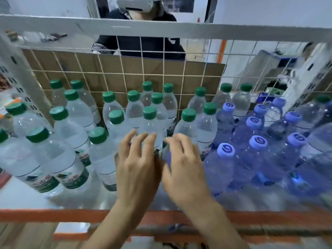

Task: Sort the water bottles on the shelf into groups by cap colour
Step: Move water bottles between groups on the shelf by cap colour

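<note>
There is one view only, from a wide-angle camera on the person's head. It stands before the shelf (pixel 21 196), very near, above the orange front rail (pixel 36 215). It faces forward and down onto the tops of the water bottles (pixel 71 133), as far as the wire mesh back (pixel 124 69). Straight lines bend toward the edges.

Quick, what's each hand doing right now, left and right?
Left hand: open, fingers spread, reaching at a green-capped bottle.
Right hand: open, fingers loosely bent, gripping nothing that shows.
</note>
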Motion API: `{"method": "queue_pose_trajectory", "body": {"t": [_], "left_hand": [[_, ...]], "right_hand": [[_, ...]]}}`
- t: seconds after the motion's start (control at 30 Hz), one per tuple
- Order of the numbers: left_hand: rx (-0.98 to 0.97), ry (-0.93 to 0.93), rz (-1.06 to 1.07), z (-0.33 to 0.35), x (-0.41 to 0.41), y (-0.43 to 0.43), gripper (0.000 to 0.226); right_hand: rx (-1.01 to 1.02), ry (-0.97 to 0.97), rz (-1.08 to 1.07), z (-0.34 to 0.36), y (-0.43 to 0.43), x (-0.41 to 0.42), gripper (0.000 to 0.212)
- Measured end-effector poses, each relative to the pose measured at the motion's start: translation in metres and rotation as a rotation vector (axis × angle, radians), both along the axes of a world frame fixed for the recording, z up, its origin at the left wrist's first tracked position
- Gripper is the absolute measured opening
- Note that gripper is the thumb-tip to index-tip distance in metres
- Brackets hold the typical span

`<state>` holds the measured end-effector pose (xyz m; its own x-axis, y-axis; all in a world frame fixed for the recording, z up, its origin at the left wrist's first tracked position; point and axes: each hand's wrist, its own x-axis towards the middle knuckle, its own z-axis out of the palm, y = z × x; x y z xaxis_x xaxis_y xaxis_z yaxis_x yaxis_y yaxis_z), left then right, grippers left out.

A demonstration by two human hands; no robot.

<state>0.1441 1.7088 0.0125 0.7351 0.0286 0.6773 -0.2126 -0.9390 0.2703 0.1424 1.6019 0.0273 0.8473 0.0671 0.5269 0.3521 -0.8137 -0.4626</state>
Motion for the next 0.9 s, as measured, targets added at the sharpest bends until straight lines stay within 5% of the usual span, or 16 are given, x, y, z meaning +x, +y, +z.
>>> {"method": "queue_pose_trajectory", "body": {"t": [0.13, 0.27, 0.57, 0.9], "left_hand": [[-0.293, -0.178, 0.008, -0.009, -0.010, -0.011, 0.037], [-0.521, -0.085, 0.066, -0.014, -0.017, -0.016, 0.037], [-0.480, -0.022, -0.214, -0.017, -0.027, -0.010, 0.033], [-0.472, 0.056, -0.686, 0.031, -0.048, -0.104, 0.027]], "right_hand": [[0.274, -0.070, 0.038, -0.015, 0.004, -0.010, 0.043], [0.362, 0.002, 0.101, -0.026, -0.004, -0.016, 0.031], [0.557, 0.119, 0.166, -0.021, -0.019, -0.043, 0.027], [0.663, -0.078, -0.059, 0.022, -0.117, -0.090, 0.020]]}}
